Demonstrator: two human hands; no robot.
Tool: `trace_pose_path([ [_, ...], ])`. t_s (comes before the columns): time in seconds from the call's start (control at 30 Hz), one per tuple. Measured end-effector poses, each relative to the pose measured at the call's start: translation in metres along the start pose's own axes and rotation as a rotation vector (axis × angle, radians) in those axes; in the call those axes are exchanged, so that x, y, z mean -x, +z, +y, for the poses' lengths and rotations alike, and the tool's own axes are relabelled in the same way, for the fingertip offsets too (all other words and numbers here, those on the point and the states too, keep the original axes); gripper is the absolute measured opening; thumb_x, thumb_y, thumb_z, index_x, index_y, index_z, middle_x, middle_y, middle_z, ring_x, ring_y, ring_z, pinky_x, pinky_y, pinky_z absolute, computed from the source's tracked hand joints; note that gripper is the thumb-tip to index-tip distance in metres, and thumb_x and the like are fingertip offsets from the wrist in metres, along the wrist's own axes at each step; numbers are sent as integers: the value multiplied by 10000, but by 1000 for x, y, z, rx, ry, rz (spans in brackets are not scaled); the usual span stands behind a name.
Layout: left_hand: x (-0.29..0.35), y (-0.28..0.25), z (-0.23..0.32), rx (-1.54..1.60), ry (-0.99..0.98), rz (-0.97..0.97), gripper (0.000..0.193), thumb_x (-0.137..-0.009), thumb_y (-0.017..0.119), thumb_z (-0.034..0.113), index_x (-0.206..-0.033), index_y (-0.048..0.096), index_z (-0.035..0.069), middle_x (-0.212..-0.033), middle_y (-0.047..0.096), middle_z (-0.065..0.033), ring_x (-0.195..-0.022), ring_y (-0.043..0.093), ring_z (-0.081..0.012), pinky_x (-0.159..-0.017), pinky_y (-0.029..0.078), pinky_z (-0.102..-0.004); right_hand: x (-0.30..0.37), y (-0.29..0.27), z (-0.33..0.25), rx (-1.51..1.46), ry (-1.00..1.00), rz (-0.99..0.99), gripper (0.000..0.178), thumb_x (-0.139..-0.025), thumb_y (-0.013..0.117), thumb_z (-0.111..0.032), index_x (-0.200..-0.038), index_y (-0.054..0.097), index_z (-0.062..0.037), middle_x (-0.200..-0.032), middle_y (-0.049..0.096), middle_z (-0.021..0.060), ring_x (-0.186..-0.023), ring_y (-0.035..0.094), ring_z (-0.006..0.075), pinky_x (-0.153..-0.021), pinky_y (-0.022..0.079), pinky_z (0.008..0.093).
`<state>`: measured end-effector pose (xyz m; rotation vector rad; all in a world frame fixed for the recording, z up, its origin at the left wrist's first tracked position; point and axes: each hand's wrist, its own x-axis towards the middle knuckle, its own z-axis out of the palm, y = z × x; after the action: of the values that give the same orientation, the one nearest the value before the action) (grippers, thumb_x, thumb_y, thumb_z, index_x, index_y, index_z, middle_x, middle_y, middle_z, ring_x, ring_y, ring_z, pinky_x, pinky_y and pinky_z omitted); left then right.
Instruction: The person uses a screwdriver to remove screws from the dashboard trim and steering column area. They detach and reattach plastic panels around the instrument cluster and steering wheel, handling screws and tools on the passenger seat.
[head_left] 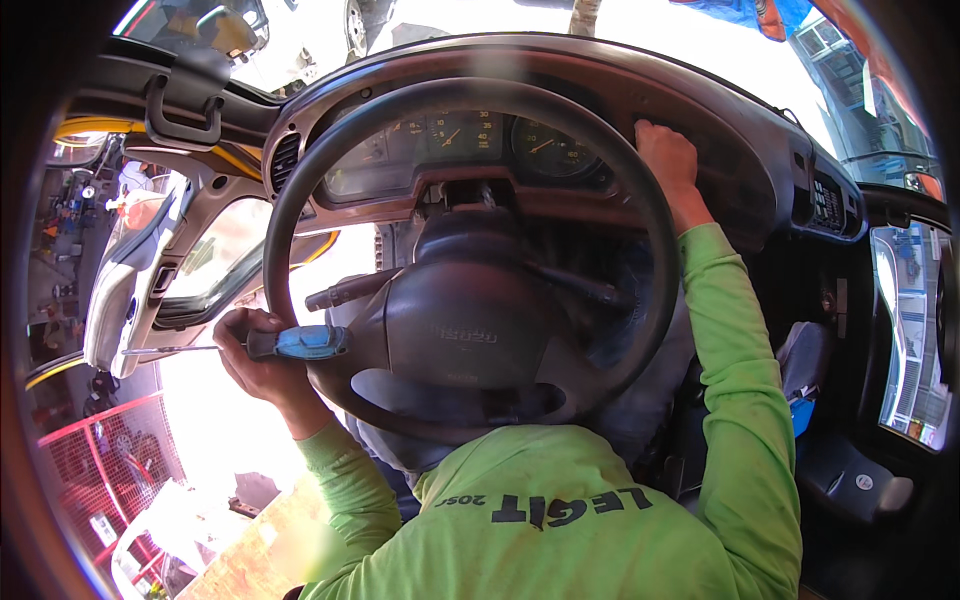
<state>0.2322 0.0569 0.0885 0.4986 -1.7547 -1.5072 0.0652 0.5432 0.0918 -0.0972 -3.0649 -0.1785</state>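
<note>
My left hand (pixel 262 362) is wrapped round a screwdriver (pixel 312 343) with a blue and dark handle. Its long thin shaft points left, away from the steering wheel (pixel 288 215), and the handle's end overlaps the wheel's lower left rim. To the right of the instrument cluster (pixel 455 140), my right hand (pixel 668 165) is closed against the dashboard (pixel 735 165). Whatever its fingers grip there is hidden. Green sleeves cover both my arms, and the right one passes beside the wheel's right rim.
Stalks (pixel 345 292) stick out from the column behind the wheel. On the left, the vehicle's door (pixel 150 260) stands wide, with a grab handle (pixel 183 130) on the pillar above. A seat (pixel 850 480) is at the right. A red mesh panel (pixel 105 450) stands outside.
</note>
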Motion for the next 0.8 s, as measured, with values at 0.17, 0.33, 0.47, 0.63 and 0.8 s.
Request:
trace_pose_path([
  [0.17,-8,-3,-5,198,-9,-77,507,-1154,271,419,-1031,556,17,-699,525,-69,-678,534,-166,-693,463,-294,-4,10,-4,19,63,32,350,-969,611,-418,-949,700,-81,-938,757,177,-925,741,413,-801,586,534],
  [0.33,-14,-8,-7,281,6,-162,501,-1159,266,419,-1051,549,20,-691,522,-70,-659,519,-170,-664,456,-295,-12,32,13,-22,72,37,338,-950,609,-433,-970,640,-97,-955,741,217,-964,717,466,-791,564,573],
  [0.47,-14,-8,-4,387,-74,-137,506,-1151,300,438,-1046,552,12,-708,525,-77,-660,518,-171,-645,453,-295,-9,34,12,-37,68,75,303,-945,612,-394,-955,668,-96,-938,750,193,-945,727,446,-789,568,557],
  [0.63,-21,-10,-14,505,-148,-143,471,-1140,353,446,-1052,568,36,-745,532,-79,-695,521,-169,-658,452,-291,3,12,14,-188,36,44,440,-938,674,-504,-1022,702,-72,-944,752,198,-943,727,430,-791,579,505],
  [0.8,-24,-11,-13,273,-62,-260,483,-1131,374,472,-1069,566,33,-795,545,-88,-727,539,-175,-709,461,-295,72,-14,49,-747,117,246,414,-948,743,-358,-1189,707,-23,-918,760,143,-861,747,273,-731,560,383],
])
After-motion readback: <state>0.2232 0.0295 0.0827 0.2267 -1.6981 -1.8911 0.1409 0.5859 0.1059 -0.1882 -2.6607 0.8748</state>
